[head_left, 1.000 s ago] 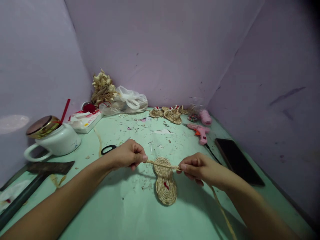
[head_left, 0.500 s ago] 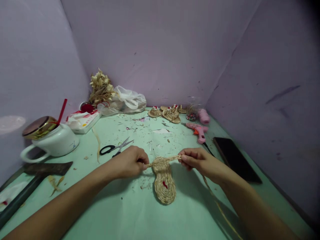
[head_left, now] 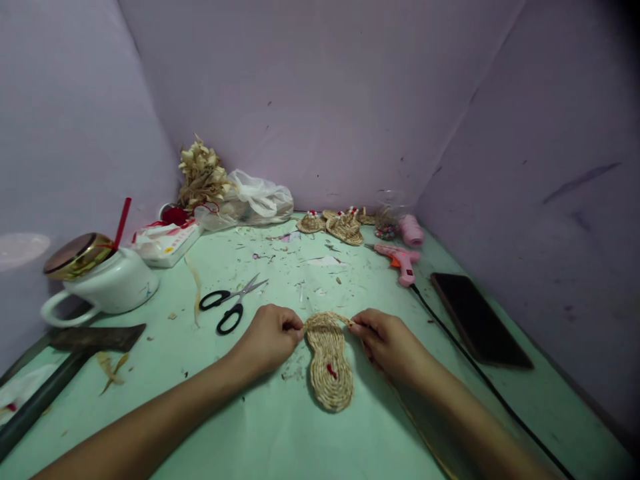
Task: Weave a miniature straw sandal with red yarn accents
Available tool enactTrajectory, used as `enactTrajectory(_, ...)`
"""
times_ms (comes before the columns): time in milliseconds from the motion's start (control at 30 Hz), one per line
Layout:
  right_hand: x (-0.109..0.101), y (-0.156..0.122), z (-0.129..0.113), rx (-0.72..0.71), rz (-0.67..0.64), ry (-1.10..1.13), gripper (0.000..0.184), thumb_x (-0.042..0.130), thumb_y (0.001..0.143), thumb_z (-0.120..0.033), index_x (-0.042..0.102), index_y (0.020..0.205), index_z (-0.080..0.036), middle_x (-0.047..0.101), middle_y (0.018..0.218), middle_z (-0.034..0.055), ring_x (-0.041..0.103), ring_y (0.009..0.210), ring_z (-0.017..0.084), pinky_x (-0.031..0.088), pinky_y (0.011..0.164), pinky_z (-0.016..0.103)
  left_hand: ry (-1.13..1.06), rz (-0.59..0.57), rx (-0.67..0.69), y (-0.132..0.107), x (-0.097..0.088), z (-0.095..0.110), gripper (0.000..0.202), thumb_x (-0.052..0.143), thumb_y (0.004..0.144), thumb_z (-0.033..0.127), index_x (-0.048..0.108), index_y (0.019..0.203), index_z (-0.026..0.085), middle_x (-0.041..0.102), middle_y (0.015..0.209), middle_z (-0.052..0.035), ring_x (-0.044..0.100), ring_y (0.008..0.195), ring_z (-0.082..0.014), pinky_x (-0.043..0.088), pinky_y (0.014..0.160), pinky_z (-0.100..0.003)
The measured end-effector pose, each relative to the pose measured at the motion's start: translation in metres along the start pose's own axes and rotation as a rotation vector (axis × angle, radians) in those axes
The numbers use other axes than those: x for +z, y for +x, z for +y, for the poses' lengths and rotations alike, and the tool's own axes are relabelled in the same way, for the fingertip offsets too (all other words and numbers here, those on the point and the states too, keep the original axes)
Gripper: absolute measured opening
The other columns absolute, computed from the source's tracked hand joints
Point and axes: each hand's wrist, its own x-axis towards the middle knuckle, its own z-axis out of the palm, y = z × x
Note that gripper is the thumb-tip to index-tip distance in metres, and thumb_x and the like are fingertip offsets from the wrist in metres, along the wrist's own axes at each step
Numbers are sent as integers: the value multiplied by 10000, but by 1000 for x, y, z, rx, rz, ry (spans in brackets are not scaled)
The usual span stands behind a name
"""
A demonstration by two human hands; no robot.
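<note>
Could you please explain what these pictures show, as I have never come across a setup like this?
Certainly. There is no machine here: a camera worn on a person's head looks forward and down at their own bare hands, so every picture comes from that one viewpoint.

The left hand and right hand pinch a straw-coloured cord between them, along the far end of a coiled, sole-shaped piece with a small red mark.

On the green tabletop, black-handled scissors lie beyond the left hand. A pink glue gun and a dark phone are to the right; a white mug stands at the left. Small woven slippers sit near the back wall.
</note>
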Motion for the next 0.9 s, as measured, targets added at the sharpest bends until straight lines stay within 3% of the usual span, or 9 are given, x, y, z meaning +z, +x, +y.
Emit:
enactTrajectory(100, 4, -1, -4, -76, 102, -137, 231, 397, 807, -246, 591, 721, -156, 598, 672, 57, 531, 613, 157, 361, 572, 245, -16, 37, 9, 0, 6, -4, 166, 477, 650, 213, 612, 631, 118, 462, 483, 23, 386, 460, -87, 291, 452, -209)
enactTrajectory(267, 10, -1, -8, 0, 63, -121, 271, 384, 812, -258, 609, 693, -166, 554, 481, 18, 485, 455, 141, 320, 489, 239, -53, 74, 14, 1, 13, -8, 144, 482, 661, 218, 591, 632, 128, 493, 498, 16, 450, 477, -104, 337, 476, -219)
enactTrajectory(900, 13, -5, -18, 76, 65, -73, 277, 410, 788, -258, 616, 635, -155, 543, 424, 20, 453, 397, 126, 284, 447, 241, 31, 84, 66, -1, 14, -5, 121, 468, 660, 165, 568, 599, 131, 522, 532, 2, 434, 525, -110, 321, 497, -217)
